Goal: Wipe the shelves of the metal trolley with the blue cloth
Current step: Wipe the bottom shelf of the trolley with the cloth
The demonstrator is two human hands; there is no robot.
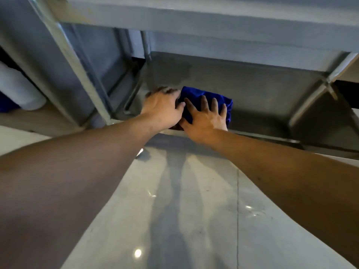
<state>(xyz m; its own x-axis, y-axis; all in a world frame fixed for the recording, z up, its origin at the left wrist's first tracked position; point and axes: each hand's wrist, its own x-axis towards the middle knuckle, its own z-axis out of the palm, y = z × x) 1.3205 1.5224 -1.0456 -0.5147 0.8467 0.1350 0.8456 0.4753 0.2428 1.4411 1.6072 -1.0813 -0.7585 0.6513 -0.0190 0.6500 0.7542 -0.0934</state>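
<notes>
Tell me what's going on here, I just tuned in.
A person is wiping the lower shelf of a grey metal trolley with a folded blue cloth. The right hand presses flat on the cloth, fingers spread. The left hand rests beside it at the cloth's left edge. The glossy floor lies below.

Likely a commercial kitchen or service room: a steel trolley (252,88) on glossy pale floor tiles (194,210).
</notes>
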